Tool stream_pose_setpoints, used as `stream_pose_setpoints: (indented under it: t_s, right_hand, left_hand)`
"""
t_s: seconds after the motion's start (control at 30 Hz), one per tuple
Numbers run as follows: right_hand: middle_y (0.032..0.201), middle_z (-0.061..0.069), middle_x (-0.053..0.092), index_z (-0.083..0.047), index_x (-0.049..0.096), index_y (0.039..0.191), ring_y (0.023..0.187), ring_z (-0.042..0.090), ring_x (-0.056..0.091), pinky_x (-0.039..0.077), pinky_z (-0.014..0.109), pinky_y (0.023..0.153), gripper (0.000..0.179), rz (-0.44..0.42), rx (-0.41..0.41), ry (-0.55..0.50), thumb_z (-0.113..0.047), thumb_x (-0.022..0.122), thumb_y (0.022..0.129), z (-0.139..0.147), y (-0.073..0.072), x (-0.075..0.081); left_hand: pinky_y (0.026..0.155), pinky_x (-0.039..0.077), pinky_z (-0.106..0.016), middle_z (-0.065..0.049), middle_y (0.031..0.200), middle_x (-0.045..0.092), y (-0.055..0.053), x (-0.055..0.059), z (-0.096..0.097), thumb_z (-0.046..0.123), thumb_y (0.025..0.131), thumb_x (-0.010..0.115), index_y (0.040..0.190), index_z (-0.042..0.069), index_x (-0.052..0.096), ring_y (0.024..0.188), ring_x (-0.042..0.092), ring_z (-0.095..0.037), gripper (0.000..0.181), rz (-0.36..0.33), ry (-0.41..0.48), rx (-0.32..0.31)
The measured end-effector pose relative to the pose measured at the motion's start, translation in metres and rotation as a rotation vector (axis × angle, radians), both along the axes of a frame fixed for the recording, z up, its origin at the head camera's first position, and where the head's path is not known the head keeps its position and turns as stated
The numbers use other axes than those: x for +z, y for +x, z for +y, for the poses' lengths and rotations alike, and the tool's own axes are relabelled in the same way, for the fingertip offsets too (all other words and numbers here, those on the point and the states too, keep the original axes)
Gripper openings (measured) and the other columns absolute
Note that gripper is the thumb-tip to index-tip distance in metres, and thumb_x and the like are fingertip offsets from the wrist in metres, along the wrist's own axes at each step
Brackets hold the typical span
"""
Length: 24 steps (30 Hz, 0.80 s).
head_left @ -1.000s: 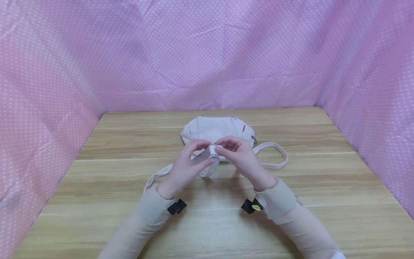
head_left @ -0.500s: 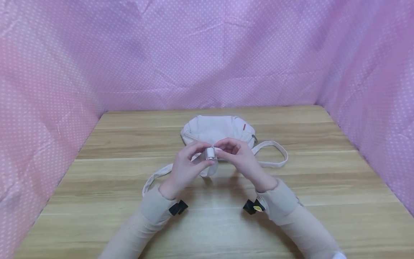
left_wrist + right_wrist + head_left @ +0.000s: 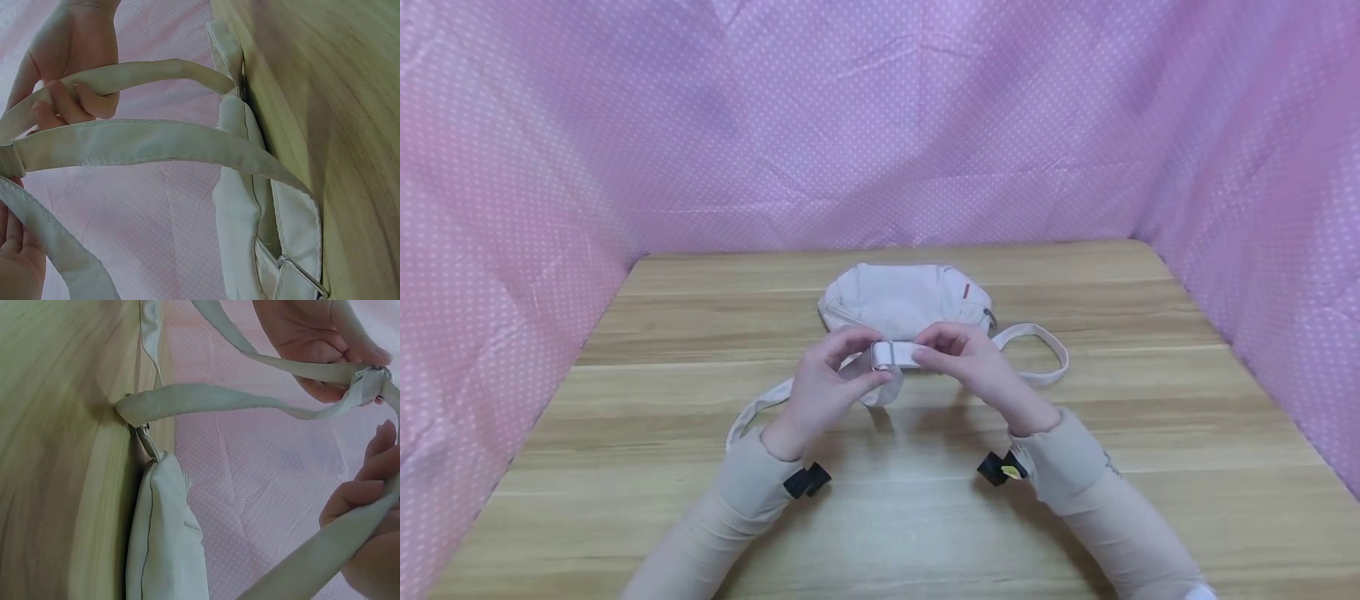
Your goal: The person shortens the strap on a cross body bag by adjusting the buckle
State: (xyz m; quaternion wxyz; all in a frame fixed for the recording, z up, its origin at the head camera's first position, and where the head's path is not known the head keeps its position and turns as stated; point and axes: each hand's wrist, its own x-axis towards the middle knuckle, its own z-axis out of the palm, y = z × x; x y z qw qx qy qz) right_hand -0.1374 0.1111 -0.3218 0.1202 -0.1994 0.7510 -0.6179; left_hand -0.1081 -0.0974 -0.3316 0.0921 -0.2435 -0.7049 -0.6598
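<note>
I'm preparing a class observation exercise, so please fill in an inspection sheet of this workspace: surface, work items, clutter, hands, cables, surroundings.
Surface: wood-grain table.
Job's things: off-white zippered bag lying on the table; its strap, partly lifted, bears a metal slider buckle.
Clutter: nothing seen.
Hands: left hand pinches the slider buckle; right hand pinches the strap beside it.
Cables: nothing seen.
Surroundings: pink polka-dot cloth behind and at both sides.

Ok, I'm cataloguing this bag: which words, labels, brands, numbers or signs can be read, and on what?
No readable text.
Red tag on white bag: too small to read.
Yellow patch on black right-wrist device: too small.
Dark mark on right sleeve: too small.
</note>
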Motion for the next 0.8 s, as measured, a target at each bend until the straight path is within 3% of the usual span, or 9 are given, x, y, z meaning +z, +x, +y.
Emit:
stream_pose_setpoints:
  t_s: [0.3, 0.5, 0.8]
  right_hand:
    - [0.069, -0.008, 0.06, 0.003, 0.063, 0.086, 0.063, 0.007, 0.05, 0.043, 0.019, 0.058, 0.007, 0.038, 0.057, -0.006, -0.004, 0.066, 0.085, -0.004, 0.0, 0.003]
    - [0.069, -0.008, 0.059, 0.006, 0.064, 0.086, 0.064, 0.006, 0.051, 0.044, 0.02, 0.059, 0.008, 0.053, 0.103, 0.01, -0.002, 0.066, 0.085, -0.009, 0.0, 0.01]
    - [0.07, -0.007, 0.061, 0.006, 0.057, 0.095, 0.063, 0.005, 0.053, 0.047, 0.019, 0.062, 0.013, -0.009, 0.131, -0.003, 0.001, 0.064, 0.085, -0.016, 0.0, 0.015]
  left_hand:
    - [0.089, 0.053, -0.031, -0.021, 0.103, 0.061, 0.001, 0.0, -0.001, -0.015, 0.068, 0.075, 0.102, -0.009, 0.061, 0.096, 0.059, -0.006, 0.038, 0.026, -0.023, -0.036]
    - [0.085, 0.054, -0.027, -0.02, 0.099, 0.064, -0.001, 0.0, -0.004, -0.013, 0.066, 0.077, 0.099, -0.007, 0.063, 0.094, 0.059, -0.005, 0.036, 0.08, -0.05, -0.046]
    - [0.087, 0.052, -0.024, -0.021, 0.099, 0.064, -0.004, 0.002, -0.007, -0.013, 0.065, 0.078, 0.101, -0.008, 0.063, 0.096, 0.06, -0.006, 0.039, 0.069, -0.047, -0.099]
